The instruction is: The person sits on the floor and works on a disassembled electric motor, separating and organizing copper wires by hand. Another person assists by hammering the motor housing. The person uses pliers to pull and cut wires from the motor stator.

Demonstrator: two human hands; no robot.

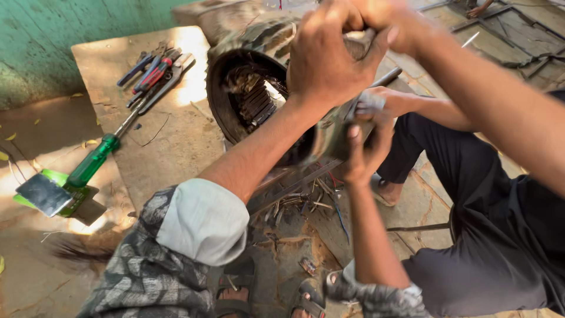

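The only thing here that holds anything is the round dark motor casing, lying on its side with its open mouth towards you; inside it sit ribbed copper-coloured windings. Your left hand is up in front of that casing's upper right edge, closed in a tight fist around a pale, blunt block, and a co-worker's hand grips the same piece from the other side. Your right hand is lower, fingers wrapped around a grey metal part just beside the casing's lower right rim. The co-worker's other hand lies touching or just behind that part. A thin metal rod runs up to the right behind the hands. On the stone slab to the left lie a green-handled screwdriver and a bunch of red- and blue-handled tools, well apart from your hands. The grey part is motion-blurred, so its shape is unclear, and your forearm hides the casing's lower right portion.
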